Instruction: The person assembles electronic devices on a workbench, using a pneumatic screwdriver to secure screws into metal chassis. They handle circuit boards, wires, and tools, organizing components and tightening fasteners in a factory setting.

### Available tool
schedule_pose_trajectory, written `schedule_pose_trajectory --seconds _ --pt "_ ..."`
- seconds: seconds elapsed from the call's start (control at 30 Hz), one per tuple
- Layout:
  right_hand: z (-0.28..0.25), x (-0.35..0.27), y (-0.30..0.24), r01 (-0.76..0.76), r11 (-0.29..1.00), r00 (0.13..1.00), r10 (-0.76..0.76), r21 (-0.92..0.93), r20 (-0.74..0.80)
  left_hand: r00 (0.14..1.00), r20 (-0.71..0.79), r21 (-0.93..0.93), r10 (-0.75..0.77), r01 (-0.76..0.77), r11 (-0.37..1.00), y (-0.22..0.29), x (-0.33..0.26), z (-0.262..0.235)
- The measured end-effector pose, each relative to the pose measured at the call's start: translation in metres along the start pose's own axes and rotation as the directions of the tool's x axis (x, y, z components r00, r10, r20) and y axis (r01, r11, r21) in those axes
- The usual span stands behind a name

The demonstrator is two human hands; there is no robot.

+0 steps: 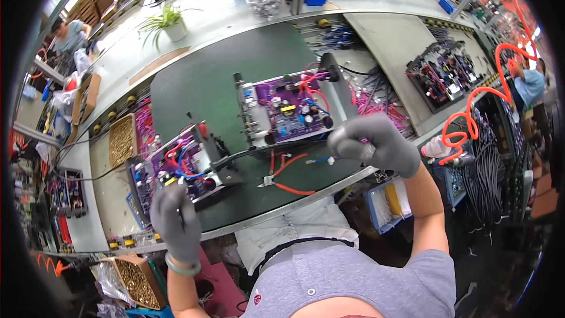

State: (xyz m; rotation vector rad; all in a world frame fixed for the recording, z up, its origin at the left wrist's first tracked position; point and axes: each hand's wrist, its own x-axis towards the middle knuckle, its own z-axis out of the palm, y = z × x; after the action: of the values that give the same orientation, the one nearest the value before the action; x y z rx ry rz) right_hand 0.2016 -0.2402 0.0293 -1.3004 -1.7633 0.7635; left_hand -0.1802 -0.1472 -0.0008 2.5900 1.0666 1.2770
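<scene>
Both my hands wear grey gloves. My left hand (pixel 176 222) is closed at the near edge of an open electronic unit (pixel 203 156) on the left, its fingertips by the wiring; what they pinch is hidden. From this unit a black cable (pixel 271 148) stretches right, passing in front of a second open unit with a purple circuit board (pixel 288 110). My right hand (pixel 379 143) is curled closed around the cable's right end, beside that second unit's near right corner. Red-handled cutting pliers (pixel 288 176) lie on the dark green mat (pixel 206 85) between my hands.
Pink wires (pixel 382 106) lie beyond my right hand, and another circuit assembly (pixel 447 73) sits farther right. A coiled orange air hose (pixel 471 121) hangs at the right. A box of brass parts (pixel 122 141) is at left; a potted plant (pixel 173 28) stands on the far bench.
</scene>
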Motion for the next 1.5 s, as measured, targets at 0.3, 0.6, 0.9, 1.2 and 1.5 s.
schedule_pose_trajectory --seconds 0.3,0.6,0.9,1.2,1.5 --pt "0.031 -0.114 0.136 -0.354 0.680 0.929 0.333 -0.642 -0.161 0.817 0.507 -0.456 0.275 -0.016 0.890 0.093 -0.022 0.149" --pt "-0.005 -0.143 0.166 -0.446 0.738 0.891 0.311 -0.506 -0.332 0.735 0.627 -0.269 0.258 -0.106 0.957 0.134 -0.020 0.259" --pt "-0.119 -0.133 0.152 -0.639 0.739 0.561 0.258 -0.214 -0.786 0.638 0.673 -0.356 0.373 -0.162 0.920 0.159 -0.002 0.263" --pt "-0.059 -0.020 0.076 0.076 0.795 0.932 -0.272 -0.601 -0.241 0.614 0.330 -0.459 0.717 -0.560 0.690 0.181 0.090 0.161" --pt "-0.048 -0.008 0.070 0.122 0.672 0.905 -0.378 -0.731 -0.196 0.731 0.563 -0.205 0.387 -0.329 0.922 0.122 0.146 0.178"
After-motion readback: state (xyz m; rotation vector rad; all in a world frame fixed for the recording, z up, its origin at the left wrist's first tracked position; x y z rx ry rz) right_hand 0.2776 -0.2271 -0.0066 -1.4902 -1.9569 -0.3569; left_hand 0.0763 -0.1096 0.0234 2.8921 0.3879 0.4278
